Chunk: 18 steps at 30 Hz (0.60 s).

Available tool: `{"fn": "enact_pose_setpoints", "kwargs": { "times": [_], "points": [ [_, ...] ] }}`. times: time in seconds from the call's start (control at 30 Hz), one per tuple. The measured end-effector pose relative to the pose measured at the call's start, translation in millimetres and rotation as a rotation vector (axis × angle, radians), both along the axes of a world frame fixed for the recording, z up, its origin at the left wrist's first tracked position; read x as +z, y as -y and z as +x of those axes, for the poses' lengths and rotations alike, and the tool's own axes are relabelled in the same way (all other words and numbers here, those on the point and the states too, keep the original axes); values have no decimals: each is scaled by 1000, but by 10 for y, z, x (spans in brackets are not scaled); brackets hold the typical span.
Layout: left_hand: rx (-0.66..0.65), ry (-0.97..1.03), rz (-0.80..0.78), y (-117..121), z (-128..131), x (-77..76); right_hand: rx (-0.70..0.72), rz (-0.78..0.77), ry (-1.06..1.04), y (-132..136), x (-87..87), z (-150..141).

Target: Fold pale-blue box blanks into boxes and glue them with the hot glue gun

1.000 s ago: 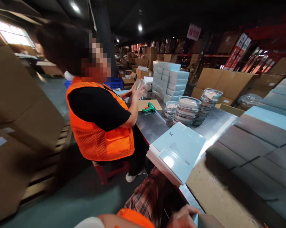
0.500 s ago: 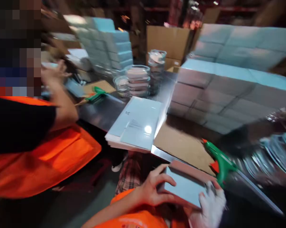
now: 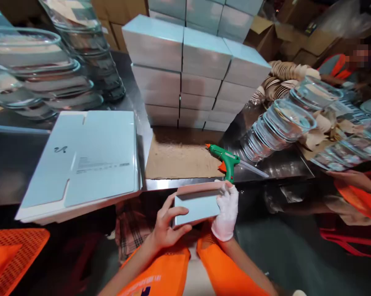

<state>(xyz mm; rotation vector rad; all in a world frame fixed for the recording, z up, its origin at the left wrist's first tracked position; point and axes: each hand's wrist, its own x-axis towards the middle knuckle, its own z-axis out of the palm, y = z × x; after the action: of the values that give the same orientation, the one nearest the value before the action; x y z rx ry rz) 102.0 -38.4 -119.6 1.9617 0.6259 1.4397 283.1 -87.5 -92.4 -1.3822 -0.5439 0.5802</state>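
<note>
Holding a small box [image 3: 199,209], both hands [image 3: 170,224] hover before a dark tabletop [image 3: 124,84] in a cluttered warehouse.

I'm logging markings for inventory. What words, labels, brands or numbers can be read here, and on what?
No text reads clearly.
Top flat carton: a black squiggle, not legible as letters; printed lines, too small.
Green glue gun: tiny label, unreadable.
Wearer's orange vest: lettering, blurred and partly cut off.
</note>
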Motion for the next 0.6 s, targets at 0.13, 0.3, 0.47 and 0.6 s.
{"fn": "enact_pose_setpoints", "kwargs": {
  "times": [0.13,0.3,0.47,0.6],
  "points": [
    [161,8,-38,-16,-124,-51,173,-123,218,-138,143,396],
    [357,55,-136,-88,-186,-229,61,-740,594,-589,378,1206],
    [388,72,-245,-209,-83,-292,203,-795,397,-884,393,1556],
    [403,130,-374,-299,-51,-173,242,-630,180,-809,398,1522]
  ]
}}
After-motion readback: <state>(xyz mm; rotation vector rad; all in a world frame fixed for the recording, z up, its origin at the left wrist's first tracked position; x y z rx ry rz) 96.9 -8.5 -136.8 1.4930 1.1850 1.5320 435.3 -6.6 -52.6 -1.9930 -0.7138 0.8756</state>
